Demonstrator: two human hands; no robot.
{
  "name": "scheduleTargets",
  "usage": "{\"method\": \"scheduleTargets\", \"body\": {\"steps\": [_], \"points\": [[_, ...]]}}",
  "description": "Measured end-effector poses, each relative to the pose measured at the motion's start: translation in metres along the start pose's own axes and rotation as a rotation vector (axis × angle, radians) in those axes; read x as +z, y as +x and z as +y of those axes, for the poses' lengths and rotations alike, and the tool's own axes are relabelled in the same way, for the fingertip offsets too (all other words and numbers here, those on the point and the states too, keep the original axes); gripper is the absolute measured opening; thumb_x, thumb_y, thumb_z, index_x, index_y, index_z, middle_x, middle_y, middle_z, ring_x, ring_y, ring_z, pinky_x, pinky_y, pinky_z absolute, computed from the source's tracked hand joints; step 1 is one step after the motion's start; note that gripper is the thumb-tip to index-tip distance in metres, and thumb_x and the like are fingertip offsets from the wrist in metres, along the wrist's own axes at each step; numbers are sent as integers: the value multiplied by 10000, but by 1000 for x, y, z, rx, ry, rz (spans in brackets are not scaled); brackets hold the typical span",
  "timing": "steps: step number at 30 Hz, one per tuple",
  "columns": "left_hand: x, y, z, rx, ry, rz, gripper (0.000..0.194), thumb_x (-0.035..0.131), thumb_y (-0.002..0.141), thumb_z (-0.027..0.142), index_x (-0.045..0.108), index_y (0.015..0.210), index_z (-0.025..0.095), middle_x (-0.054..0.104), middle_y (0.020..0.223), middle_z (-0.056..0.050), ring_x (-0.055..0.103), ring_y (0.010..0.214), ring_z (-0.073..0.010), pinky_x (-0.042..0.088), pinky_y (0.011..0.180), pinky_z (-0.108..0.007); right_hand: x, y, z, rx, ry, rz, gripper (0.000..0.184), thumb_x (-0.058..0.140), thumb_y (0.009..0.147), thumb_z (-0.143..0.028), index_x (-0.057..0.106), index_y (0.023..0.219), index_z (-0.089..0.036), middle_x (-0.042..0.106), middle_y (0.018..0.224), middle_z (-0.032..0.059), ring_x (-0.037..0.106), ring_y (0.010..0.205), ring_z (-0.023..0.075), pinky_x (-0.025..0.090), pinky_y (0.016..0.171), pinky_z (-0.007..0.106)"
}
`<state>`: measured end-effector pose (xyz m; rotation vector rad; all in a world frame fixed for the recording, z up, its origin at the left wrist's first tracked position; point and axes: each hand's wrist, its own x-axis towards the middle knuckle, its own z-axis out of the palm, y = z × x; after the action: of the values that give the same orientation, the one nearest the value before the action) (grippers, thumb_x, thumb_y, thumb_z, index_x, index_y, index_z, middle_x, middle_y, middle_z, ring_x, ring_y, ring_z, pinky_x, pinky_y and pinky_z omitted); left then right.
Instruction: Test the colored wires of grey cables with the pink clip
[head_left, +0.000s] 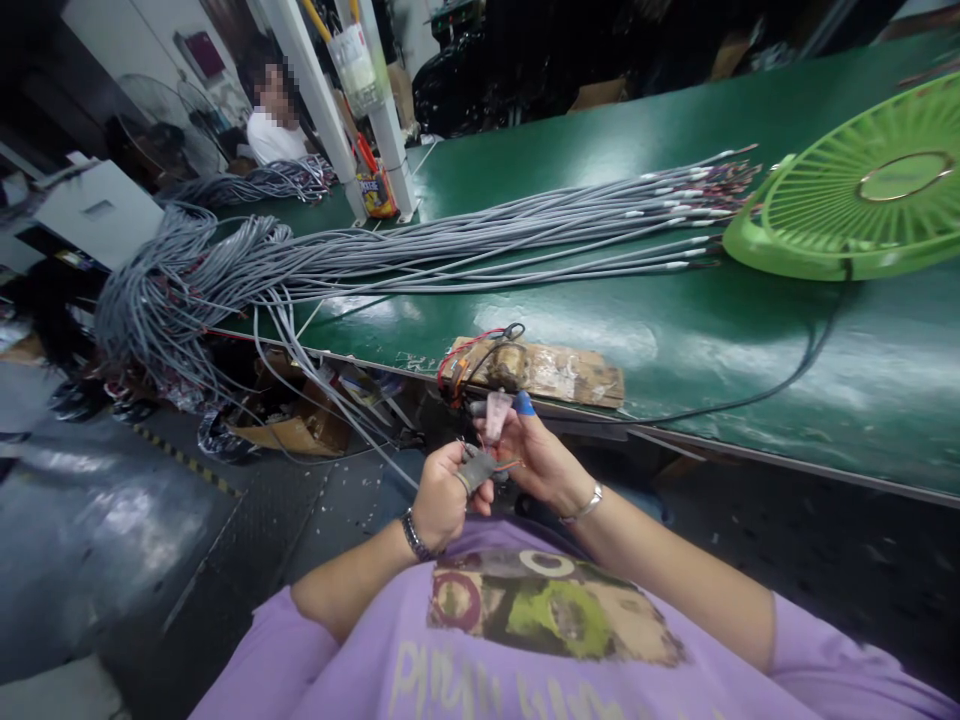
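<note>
Above my lap, just off the bench's front edge, my two hands work close together. My left hand [444, 492] is closed around a grey cable [397, 470] that comes in from the left; a grey wrapping covers one of its digits. Thin coloured wires [510, 465] fan out of the cable's end, an orange one among them, toward my right palm. My right hand [546, 462] has its fingers curled at these wires, with a blue cover on the thumb and a pale pinkish wrap on a finger. Its exact grip on the wires is partly hidden.
A wooden block [570, 375] with a device and red and black leads sits at the green bench's [675, 340] front edge. A long bundle of grey cables [450, 235] lies across the bench. A green fan [870, 180] stands right; a person [274, 130] sits far left.
</note>
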<state>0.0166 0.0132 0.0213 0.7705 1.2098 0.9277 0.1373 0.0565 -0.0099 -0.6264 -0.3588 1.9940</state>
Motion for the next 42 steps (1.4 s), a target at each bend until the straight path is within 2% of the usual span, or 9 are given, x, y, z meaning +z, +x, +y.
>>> {"method": "scheduleTargets", "body": {"steps": [3,8,14,18,25,32,38,42], "points": [[-3,-5,-3,19,-21,0,491,768,510,576,508,634,178,532,408,39,422,306,-70,335,314,-181,1,-3,-3,17,-30,-19,411,665,721,-594,673,781,-188,662,714,18,531,559,107,439,514,218],[-5,-6,-3,51,-78,34,482,771,521,569,513,631,176,545,410,35,418,299,-69,325,308,-176,3,-6,-5,-23,-80,-5,230,734,721,-406,683,787,-191,677,736,11,532,561,105,439,534,225],[2,-2,2,31,-129,50,460,780,504,532,523,629,172,529,403,44,406,303,-64,315,314,-170,4,-5,-4,-25,-83,28,375,769,638,-525,666,739,-179,633,649,-2,518,557,100,435,518,216],[5,0,4,25,-143,51,419,766,522,494,515,625,174,525,407,45,397,304,-61,310,321,-174,2,-3,-6,-59,-113,72,392,818,570,-508,624,643,-175,573,558,-32,483,514,87,419,496,204],[7,4,3,-13,-147,45,398,748,527,481,535,646,166,516,408,45,393,306,-57,281,327,-171,-2,-6,-10,9,-81,-35,322,794,632,-475,688,751,-195,650,653,5,552,584,145,471,572,276],[10,5,2,-48,-138,37,405,743,505,486,524,634,172,505,396,50,386,300,-51,273,327,-167,-4,-1,-5,-61,-85,0,253,787,664,-422,698,800,-229,677,706,-11,556,602,133,466,570,254],[8,0,4,-26,-129,37,437,763,492,506,506,625,177,496,386,57,381,296,-54,280,314,-172,-8,-3,-4,16,-14,-25,335,732,690,-527,669,749,-203,658,687,-1,566,609,127,479,600,255],[1,-4,-1,9,-82,48,464,766,499,538,492,619,184,520,404,48,405,304,-64,313,318,-182,-14,-7,-8,115,-76,-85,446,677,694,-620,664,796,-185,653,709,12,572,590,115,476,564,232]]}}
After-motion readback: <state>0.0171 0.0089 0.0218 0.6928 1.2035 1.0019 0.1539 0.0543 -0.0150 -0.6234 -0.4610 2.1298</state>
